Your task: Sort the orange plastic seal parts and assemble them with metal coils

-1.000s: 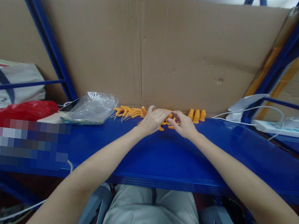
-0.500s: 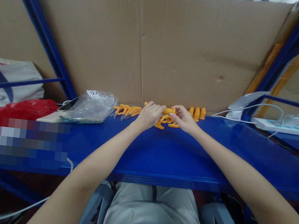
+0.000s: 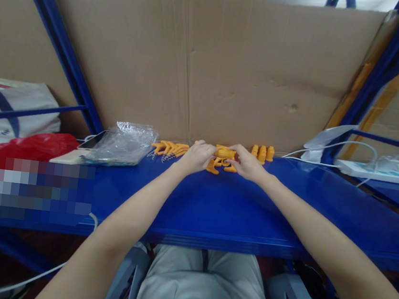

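Left hand [image 3: 198, 158] shifts slightly left along the orange piece [image 3: 225, 152], frame centre, since the earlier frame. Blue table [image 3: 222, 205] spans mid-frame; left grip closed on piece's left end; right hand [image 3: 250, 165] curls part-open round its right, contact unclear; small orange parts [image 3: 213, 167] just below

Cardboard panel [image 3: 245, 68] behind blue tabletop [image 3: 214, 206], blue posts [image 3: 62, 50] flanking.

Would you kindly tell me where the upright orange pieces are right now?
In the head view, the orange pieces stand just beyond and right of the right hand, in front of the cardboard.
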The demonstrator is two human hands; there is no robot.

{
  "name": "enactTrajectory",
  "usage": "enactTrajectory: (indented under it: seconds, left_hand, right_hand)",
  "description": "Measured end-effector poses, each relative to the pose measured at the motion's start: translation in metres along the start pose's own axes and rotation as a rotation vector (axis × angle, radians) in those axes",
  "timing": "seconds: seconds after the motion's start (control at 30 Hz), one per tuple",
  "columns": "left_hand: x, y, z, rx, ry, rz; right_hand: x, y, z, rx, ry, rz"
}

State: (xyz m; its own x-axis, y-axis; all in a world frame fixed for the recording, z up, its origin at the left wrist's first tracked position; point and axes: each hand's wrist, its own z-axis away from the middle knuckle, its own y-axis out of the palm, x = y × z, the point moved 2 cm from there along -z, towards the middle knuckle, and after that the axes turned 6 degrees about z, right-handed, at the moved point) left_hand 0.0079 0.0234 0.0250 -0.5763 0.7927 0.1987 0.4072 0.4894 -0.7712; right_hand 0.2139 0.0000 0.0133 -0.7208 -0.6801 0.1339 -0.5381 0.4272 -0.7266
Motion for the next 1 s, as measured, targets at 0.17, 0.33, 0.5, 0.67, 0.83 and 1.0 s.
enactTrajectory:
  seconds: [0.17, 0.33, 0.5, 0.67, 0.83, 1.0]
  left_hand:
    - [-0.001, 0.000, -0.001, 0.014, -0.039, 0.071]
    - [-0.003, -0.001, -0.002, 0.008, -0.056, 0.121]
    - [-0.003, -0.003, -0.002, 0.000, -0.052, 0.151]
    - [-0.005, -0.004, -0.001, 0.004, -0.034, 0.126]
    - [-0.009, 0.002, 0.003, 0.057, 0.014, 0.081]
    - [-0.013, 0.007, 0.003, 0.048, 0.061, 0.053]
  right_hand:
    - [0.000, -0.008, 0.001, 0.010, -0.132, 0.167]
    - [-0.009, -0.010, 0.002, -0.079, -0.284, 0.408]
    - [-0.016, -0.010, 0.003, -0.123, -0.358, 0.563]
    - [-0.017, -0.008, 0.005, -0.120, -0.347, 0.524]
    - [-0.008, 0.002, 0.007, -0.062, -0.375, 0.536]
    - [0.006, 0.010, 0.007, -0.012, -0.352, 0.579]
